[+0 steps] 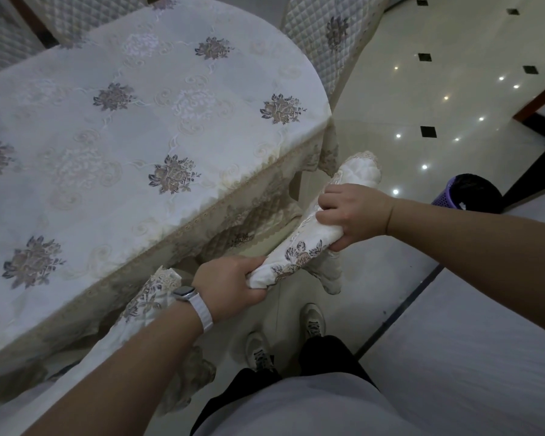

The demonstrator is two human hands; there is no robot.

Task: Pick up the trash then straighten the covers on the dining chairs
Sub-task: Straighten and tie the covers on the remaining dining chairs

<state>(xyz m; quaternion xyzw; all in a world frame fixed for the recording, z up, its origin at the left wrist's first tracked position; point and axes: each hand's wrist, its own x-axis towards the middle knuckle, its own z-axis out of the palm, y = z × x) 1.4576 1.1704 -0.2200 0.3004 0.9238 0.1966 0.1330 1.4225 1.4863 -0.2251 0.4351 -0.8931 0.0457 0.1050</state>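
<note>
Cover-straightening step; left hand (233, 280) and right hand (351, 214) both grip the bunched chair cover (309, 243); next, tug it smooth.

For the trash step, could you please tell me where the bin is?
In the head view, the purple bin stands on the floor at the right, beyond the right hand gripping the chair cover.
</note>
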